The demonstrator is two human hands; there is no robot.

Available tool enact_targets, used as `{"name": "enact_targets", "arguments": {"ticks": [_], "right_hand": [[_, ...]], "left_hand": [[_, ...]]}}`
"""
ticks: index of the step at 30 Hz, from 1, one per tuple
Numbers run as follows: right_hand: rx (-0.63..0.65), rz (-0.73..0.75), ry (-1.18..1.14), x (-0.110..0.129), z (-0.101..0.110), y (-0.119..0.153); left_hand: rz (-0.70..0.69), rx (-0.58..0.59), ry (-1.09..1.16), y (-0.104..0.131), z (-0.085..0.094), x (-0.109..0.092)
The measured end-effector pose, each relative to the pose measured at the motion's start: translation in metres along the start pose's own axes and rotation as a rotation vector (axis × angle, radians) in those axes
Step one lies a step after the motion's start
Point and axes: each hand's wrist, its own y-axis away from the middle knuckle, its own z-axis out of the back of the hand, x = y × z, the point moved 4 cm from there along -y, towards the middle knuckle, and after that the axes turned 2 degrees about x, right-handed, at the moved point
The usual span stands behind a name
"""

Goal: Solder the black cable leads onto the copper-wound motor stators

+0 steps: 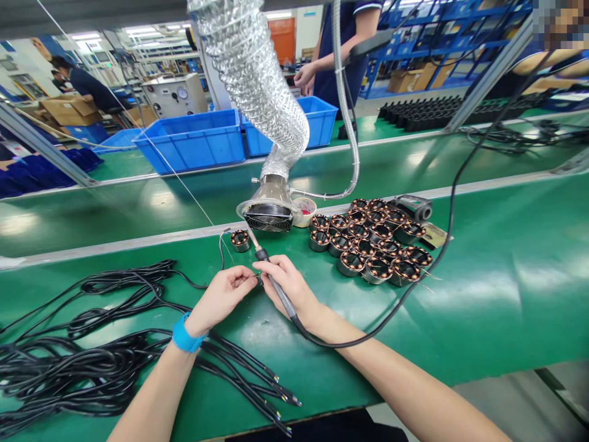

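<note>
My right hand is closed around the grip of a soldering iron, its tip pointing up and away beside the fume hood. The fingertips of my left hand are pinched together just left of it. Between both hands shows a thin, dark piece, like a wire end, mostly hidden by the fingers. Beyond my left hand stands a single motor stator with copper windings. A black cable end with thin coloured wires rises beside that stator.
Several stators stand grouped at right, a tape dispenser behind them. Black cables lie at left, stripped ends near the front edge. A fume hood hangs ahead. Blue bins and a co-worker's hand are beyond.
</note>
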Motion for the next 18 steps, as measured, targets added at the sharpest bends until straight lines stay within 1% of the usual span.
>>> {"name": "enact_targets", "arguments": {"ticks": [3,6,11,15,18], "right_hand": [[-0.010,-0.009,-0.013,0.0013,0.0002,0.0008],[0.000,-0.013,-0.006,0.0041,0.0007,0.0015],[0.048,-0.032,-0.003,0.0076,-0.0004,0.0022],[0.015,-0.068,-0.063,0.0085,0.0026,0.0038],[0.003,-0.087,-0.136,0.0083,0.0049,0.0051]], "left_hand": [[0.055,0.058,0.094,-0.0006,-0.0002,0.0041],[0.065,0.074,0.164,-0.0019,0.0000,0.0064],[0.091,0.030,0.197,-0.0037,-0.0014,0.0097],[0.091,-0.036,0.147,-0.0036,-0.0012,0.0099],[0.096,-0.060,0.124,-0.0038,-0.0001,0.0101]]}}
